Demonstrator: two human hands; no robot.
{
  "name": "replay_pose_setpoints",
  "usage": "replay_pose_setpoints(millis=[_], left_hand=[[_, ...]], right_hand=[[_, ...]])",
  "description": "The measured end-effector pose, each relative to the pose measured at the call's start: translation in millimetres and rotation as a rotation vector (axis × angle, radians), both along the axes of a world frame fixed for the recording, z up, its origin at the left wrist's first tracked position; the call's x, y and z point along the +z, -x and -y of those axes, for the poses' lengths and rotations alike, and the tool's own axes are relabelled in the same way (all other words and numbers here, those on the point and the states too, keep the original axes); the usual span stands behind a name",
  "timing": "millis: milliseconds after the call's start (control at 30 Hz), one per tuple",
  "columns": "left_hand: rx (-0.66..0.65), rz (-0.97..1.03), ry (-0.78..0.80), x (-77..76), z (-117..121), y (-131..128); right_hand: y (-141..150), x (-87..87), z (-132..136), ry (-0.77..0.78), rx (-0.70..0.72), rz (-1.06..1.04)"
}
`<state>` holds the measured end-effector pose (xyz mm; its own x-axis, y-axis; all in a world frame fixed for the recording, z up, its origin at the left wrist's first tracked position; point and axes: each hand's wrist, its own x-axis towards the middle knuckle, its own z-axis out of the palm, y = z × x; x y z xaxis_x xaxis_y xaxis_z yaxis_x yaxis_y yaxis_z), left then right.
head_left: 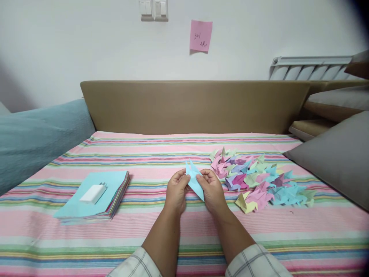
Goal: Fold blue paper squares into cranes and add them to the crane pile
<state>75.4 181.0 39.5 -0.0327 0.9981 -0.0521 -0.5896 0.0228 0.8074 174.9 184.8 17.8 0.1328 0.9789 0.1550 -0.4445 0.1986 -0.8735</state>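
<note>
A light blue folded paper piece (194, 177) is pinched between both hands just above the striped bedsheet (184, 231). My left hand (176, 191) grips its left edge with thumb and fingers closed. My right hand (212, 190) pinches its right side. The paper's pointed tips stick up above my fingers. To the right lies a pile of finished paper cranes (256, 179) in pink, blue, green, yellow and purple.
A stack of coloured square paper (96, 200) with a light blue top sheet lies at the left, with a white charger block (93, 193) on it. A teal blanket (34, 138) is far left, grey cushions (337, 157) are at right, and a tan headboard (196, 105) is behind.
</note>
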Motion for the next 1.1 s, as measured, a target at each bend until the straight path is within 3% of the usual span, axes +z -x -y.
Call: replay_pose_setpoints(millis=[400, 667, 933, 1100], left_hand=[[-0.042, -0.095, 0.009, -0.6, 1.0, 3.4], [-0.182, -0.128, -0.004, -1.8, 1.7, 5.9], [-0.294, -0.215, 0.037, -1.8, 2.9, 14.8], [-0.312, -0.244, 0.052, -1.3, 3.9, 15.4]], right_hand=[[-1.7, -0.1, 2.8, 0.029, 0.195, 0.016], [-2.3, 1.9, 3.1, 0.105, 0.135, -0.086], [-7.3, 7.6, 7.1, 0.112, 0.265, -0.082], [-7.4, 5.8, 5.6, 0.119, 0.233, -0.111]])
